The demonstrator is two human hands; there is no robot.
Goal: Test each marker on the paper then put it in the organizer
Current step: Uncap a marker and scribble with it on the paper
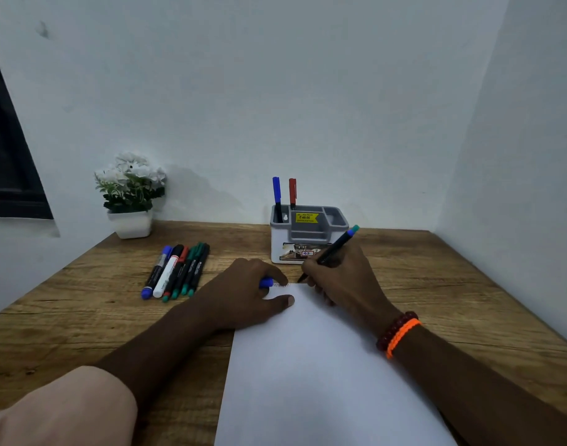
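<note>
Here right hand [337, 275] grips black marker [332, 252], tip at paper [308, 365] top edge. Left hand [250, 294] curls round blue cap [266, 282], thumb on paper. Organizer [308, 235] just beyond.

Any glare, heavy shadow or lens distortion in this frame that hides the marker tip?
Head view: dim, even light, no glare; wide-angle bending at the edges; soft shadow under the right hand; the marker tip at the paper edge is small but visible.

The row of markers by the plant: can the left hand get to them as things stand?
Probably yes. The row of markers lies in the open just left of the left hand, nothing between, but that hand already holds a blue cap.
</note>
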